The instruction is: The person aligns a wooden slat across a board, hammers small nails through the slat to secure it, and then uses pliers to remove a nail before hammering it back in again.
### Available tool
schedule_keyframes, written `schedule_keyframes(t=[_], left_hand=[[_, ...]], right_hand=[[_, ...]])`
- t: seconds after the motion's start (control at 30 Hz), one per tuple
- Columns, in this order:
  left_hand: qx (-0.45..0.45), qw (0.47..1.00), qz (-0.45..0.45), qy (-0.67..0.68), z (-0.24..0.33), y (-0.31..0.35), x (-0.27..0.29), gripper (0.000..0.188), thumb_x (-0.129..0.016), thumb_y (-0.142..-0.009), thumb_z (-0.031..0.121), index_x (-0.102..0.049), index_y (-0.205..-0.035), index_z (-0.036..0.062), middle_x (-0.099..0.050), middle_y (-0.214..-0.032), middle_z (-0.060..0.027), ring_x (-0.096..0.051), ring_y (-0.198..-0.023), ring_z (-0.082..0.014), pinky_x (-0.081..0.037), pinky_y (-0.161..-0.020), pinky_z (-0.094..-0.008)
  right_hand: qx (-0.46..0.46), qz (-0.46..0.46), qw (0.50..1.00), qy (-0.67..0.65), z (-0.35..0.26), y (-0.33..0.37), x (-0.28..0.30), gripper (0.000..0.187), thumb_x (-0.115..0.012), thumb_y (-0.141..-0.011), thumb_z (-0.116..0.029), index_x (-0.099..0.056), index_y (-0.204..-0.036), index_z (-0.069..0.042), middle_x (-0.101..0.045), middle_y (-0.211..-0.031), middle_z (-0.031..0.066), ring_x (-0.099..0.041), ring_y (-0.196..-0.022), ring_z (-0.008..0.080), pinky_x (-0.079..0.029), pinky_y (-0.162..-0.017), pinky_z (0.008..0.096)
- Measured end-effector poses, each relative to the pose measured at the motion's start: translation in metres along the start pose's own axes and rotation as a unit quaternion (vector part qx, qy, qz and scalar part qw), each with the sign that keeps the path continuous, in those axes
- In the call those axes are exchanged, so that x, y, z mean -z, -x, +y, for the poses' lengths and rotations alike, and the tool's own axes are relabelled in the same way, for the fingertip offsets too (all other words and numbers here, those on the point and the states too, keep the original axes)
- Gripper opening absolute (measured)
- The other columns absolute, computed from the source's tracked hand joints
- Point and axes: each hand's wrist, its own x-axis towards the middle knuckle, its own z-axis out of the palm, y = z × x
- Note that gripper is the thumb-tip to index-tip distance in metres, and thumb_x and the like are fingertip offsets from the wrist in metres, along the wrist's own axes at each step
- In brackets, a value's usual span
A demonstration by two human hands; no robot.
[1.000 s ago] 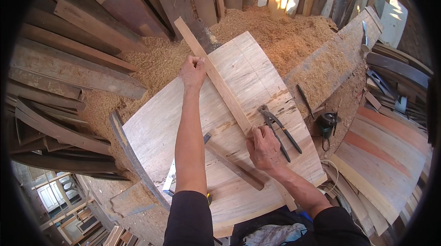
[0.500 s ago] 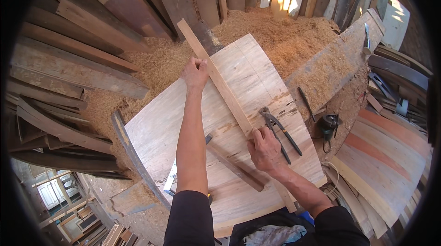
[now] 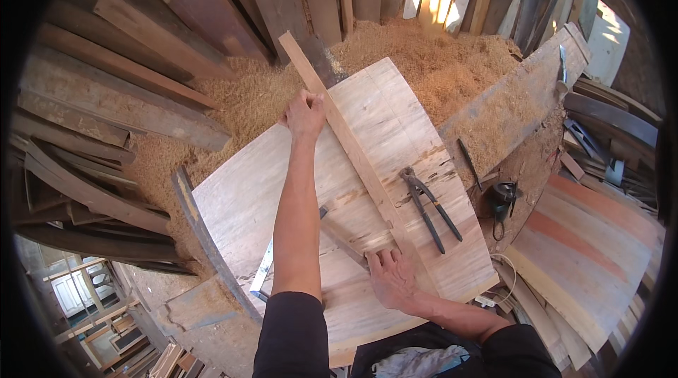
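Observation:
A long, narrow wooden strip (image 3: 357,159) lies slantwise over a pale, curved-edged wooden panel (image 3: 240,201). My left hand (image 3: 306,115) rests against the strip's left edge near its far end, its fingers pinched together; whatever they may hold is hidden. Lower down, my right hand (image 3: 393,279) has its fingers curled over the near part of the handle of a hammer (image 3: 345,235), covering the handle's end. The hammer lies on the panel left of the strip. Pincers (image 3: 421,194) with dark grips lie to the strip's right. A try square (image 3: 263,271) shows partly beside my left forearm.
Sawdust (image 3: 417,46) heaps up behind the panel. Many boards (image 3: 127,117) lean at the left and back. A dark tape measure (image 3: 503,196) and a thin dark rod (image 3: 469,163) lie to the right, near a striped panel (image 3: 579,237).
My right hand has left the strip's near end and moved down and left onto the hammer handle. My left hand stays beside the strip, turned slightly.

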Motion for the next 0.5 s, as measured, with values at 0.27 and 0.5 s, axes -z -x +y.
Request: schedule_keyframes(t=[0.27,0.5], left_hand=[[0.009,1.000,-0.003,0.013,-0.003,-0.001,0.001,0.018,-0.075,-0.091,0.032,-0.068,-0.089,0.0159,-0.073,-0.093,-0.0036,-0.066,-0.102,-0.0269,-0.031,-0.096,-0.0488],[-0.014,0.999,0.031,0.017,-0.004,0.001,-0.005,0.016,-0.077,-0.088,0.027,-0.067,-0.086,0.0153,-0.070,-0.098,-0.0030,-0.062,-0.103,-0.0270,-0.031,-0.094,-0.0515]], right_hand=[[-0.061,-0.037,0.986,-0.150,0.036,-0.017,0.071,0.035,-0.069,-0.084,-0.010,-0.057,-0.116,-0.002,-0.060,-0.105,0.0222,-0.062,-0.096,0.0444,-0.050,-0.081,0.0537],[-0.044,0.112,0.986,-0.115,0.065,-0.039,0.077,0.074,-0.064,-0.096,-0.016,-0.029,-0.162,-0.013,-0.062,-0.090,0.0211,-0.064,-0.079,0.0430,-0.051,-0.068,0.0521]])
